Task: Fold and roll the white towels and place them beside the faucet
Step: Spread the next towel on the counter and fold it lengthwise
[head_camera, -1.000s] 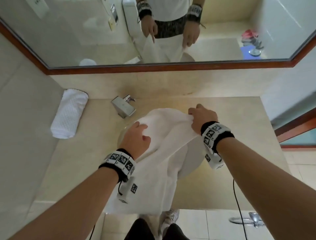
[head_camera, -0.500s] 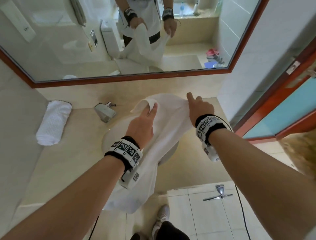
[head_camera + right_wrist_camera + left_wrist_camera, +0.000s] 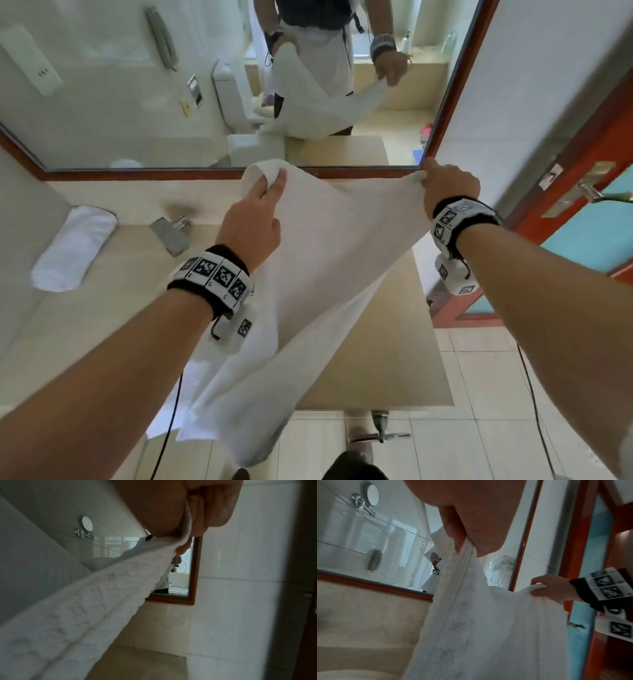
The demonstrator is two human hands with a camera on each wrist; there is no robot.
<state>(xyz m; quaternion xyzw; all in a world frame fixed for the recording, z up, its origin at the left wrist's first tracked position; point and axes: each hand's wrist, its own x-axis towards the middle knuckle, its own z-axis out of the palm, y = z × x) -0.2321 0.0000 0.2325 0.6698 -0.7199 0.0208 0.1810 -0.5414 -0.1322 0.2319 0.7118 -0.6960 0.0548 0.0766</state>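
Above counter | hands: left, right pinch towel corners

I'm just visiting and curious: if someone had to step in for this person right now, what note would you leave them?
Left hand: pinches one top corner of the open towel.
Right hand: grips the other top corner.
The open towel hangs spread between the hands, above the counter, its lower end drooping past the front edge.
Done: one rolled towel lies on the counter, left of the faucet.
Left: fold this towel, roll it, set it beside the faucet.
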